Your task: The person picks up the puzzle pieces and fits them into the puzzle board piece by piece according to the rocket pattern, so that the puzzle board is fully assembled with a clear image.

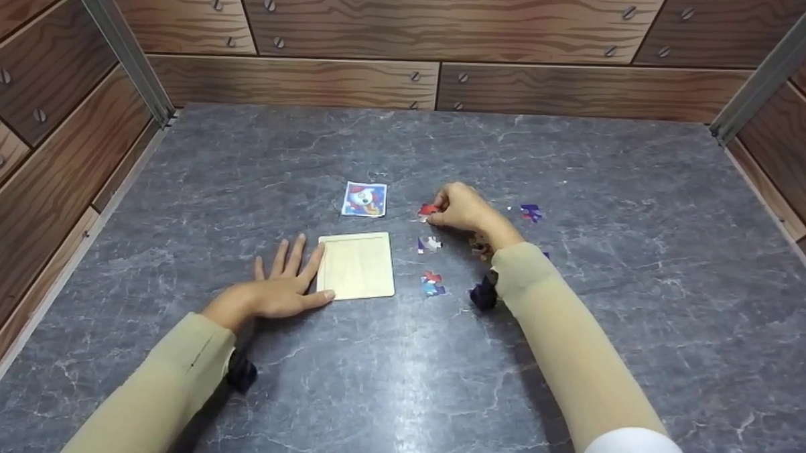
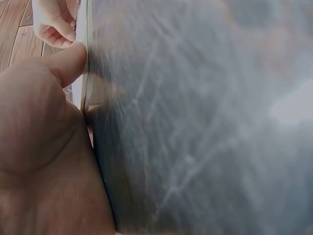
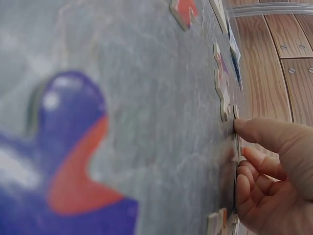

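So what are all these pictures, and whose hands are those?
There's no robot, just a person's bare left hand and right hand. The wide picture comes from a camera worn on the head, looking down. The other two come from a small black camera on each wrist, so they look close-up and tipped sideways. On the grey table lie a pale square tray, a small printed picture and loose puzzle pieces. The left hand is spread out, touching the tray's edge. The right hand pinches a red puzzle piece.
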A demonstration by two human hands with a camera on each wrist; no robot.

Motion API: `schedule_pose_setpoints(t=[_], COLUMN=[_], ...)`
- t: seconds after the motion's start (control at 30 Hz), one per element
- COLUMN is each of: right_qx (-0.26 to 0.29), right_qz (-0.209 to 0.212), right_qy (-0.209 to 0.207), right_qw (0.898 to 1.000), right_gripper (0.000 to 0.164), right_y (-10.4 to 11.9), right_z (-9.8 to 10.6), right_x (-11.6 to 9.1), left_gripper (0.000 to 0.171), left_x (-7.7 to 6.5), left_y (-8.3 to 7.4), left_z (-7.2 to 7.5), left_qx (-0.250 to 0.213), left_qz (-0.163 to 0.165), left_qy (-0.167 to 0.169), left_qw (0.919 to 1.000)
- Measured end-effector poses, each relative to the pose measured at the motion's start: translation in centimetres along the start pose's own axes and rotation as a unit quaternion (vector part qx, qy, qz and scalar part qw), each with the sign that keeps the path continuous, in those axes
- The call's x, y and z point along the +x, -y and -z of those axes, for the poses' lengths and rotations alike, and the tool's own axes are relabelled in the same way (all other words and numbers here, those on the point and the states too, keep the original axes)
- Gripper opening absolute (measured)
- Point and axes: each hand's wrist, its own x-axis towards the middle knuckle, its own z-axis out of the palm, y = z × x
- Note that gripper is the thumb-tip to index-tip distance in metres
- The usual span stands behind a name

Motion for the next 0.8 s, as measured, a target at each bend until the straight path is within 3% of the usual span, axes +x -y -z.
schedule_pose_setpoints(t=[0.4, 0.8], right_qx=[0.075, 0.091], right_qz=[-0.017, 0.025], right_qy=[-0.020, -0.022], right_qw=[0.997, 0.995], right_gripper=[0.025, 0.028], right_y=[0.0, 0.9], right_z=[0.4, 0.3], right_x=[-1.0, -2.2], left_gripper=[0.095, 0.094], left_x=[0.0, 0.2], left_y=[-0.1, 0.1], left_z=[0.0, -0.1], left_qx=[-0.004, 0.003], left_qz=[0.005, 0.012], left_qy=[0.007, 0.006], left_qw=[1.0000, 0.9999])
